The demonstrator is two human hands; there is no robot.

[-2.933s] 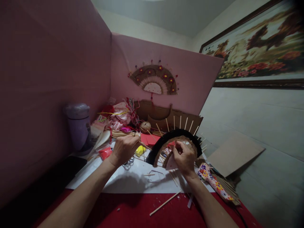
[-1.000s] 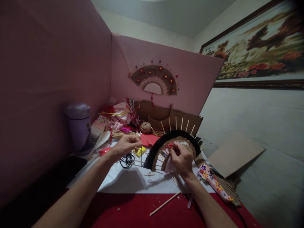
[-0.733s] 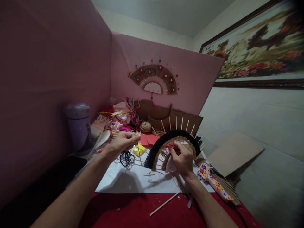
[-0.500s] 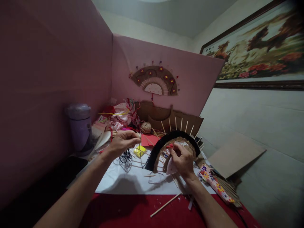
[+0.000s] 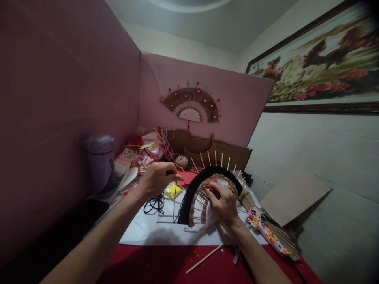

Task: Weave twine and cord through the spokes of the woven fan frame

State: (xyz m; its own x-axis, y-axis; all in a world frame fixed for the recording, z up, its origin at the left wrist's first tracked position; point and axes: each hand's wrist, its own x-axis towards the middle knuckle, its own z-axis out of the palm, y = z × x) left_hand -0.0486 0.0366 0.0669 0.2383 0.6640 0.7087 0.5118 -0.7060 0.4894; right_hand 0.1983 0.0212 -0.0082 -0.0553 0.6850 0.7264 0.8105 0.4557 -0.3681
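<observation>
My right hand (image 5: 223, 201) grips a half-round fan (image 5: 189, 197) at its inner part, where a pale spotted piece shows beside my fingers. The fan has a broad black band, brown inner edging and thin wooden sticks standing out all around. It is tilted, its left end low over the white sheet. To its left, my left hand (image 5: 161, 177) pinches a black cord (image 5: 175, 199) that hangs taut down to the fan's lower left sticks. More of the cord lies in a loose tangle (image 5: 155, 203) below my left wrist. A yellow packet (image 5: 173, 190) lies behind the cord.
A finished-looking brown fan (image 5: 192, 102) hangs on the pink panel. Behind my hands are a ball of twine (image 5: 181, 161), pink cloth (image 5: 151, 144) and cardboard (image 5: 231, 152). A purple cup (image 5: 101, 165) stands left. A flower-patterned tool (image 5: 266, 230) lies right; a loose stick (image 5: 204, 259) lies in front.
The fan has turned so its left end points lower. My left hand pulls the black cord, drawn tight from the fan; earlier it was farther back. My right hand keeps its hold.
</observation>
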